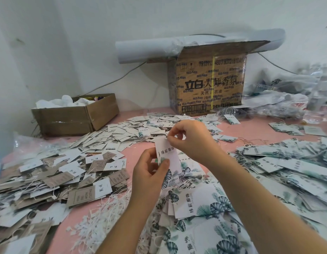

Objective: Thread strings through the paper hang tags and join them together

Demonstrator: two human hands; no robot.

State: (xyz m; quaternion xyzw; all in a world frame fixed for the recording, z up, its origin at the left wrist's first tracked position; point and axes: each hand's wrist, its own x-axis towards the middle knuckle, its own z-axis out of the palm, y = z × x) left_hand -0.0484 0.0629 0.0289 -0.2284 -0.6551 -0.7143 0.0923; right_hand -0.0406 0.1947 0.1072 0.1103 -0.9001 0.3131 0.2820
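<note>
Pink desk strewn with loose hang tags on every side, kept within reach. Near centre, a bundle of white strings. Above the middle, one leaf-print tag pinched low by the left hand for steadiness; right hand fingers pinched at its top hole, probably feeding string, too fine to confirm.

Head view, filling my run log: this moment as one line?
left hand grips white leaf-printed paper hang tag | right hand pinches its top corner | string not discernible
</note>
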